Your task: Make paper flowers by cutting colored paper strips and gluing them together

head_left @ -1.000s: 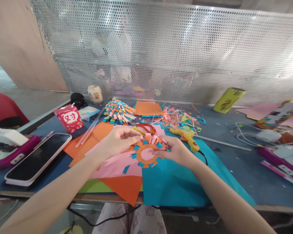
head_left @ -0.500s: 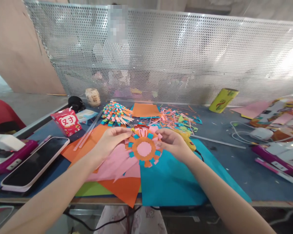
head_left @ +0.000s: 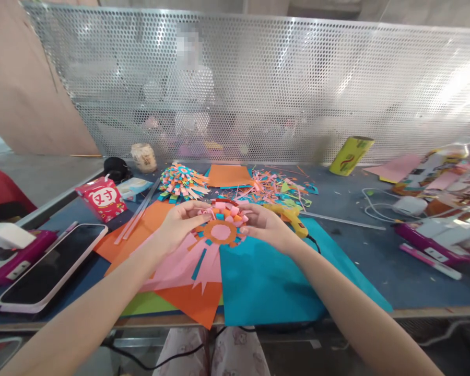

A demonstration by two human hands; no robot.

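A big shiny wall full of tiny holes [head_left: 258,78] stands at the back. In front of it is the long dark blue desk [head_left: 348,203]. Behind the holes there is a person [head_left: 191,89], hard to see.

A big blue paper [head_left: 266,292] lies at the front of the desk. Next to it, on the left, are a pink paper [head_left: 172,266] and orange papers [head_left: 151,216], with a bit of green paper [head_left: 144,304] peeking out under them.

The left hand [head_left: 178,224] and the right hand [head_left: 268,227] hold one thing between them. It is a round paper flower [head_left: 221,233], held up over the spot where the pink and blue papers meet. The left fingers pinch its left side, and the right fingers and thumb grip its right side. It has a pink middle, an orange ring and little orange, pink and blue flaps around it.

A phone [head_left: 53,269] lies at the left. Farther back are a messy heap of paper bits [head_left: 274,187], a fluffy paper ball [head_left: 183,183] in many colors, and a stack with an orange sheet [head_left: 230,175] on top. A yellow tube [head_left: 351,155] leans near the wall, on the right. A yellow glue gun [head_left: 295,219] lies just past the right hand. A red packet [head_left: 104,198] sits behind the phone, and a small jar [head_left: 143,158] stands by the wall. The smallest is a pink pen [head_left: 431,261], far to the right.
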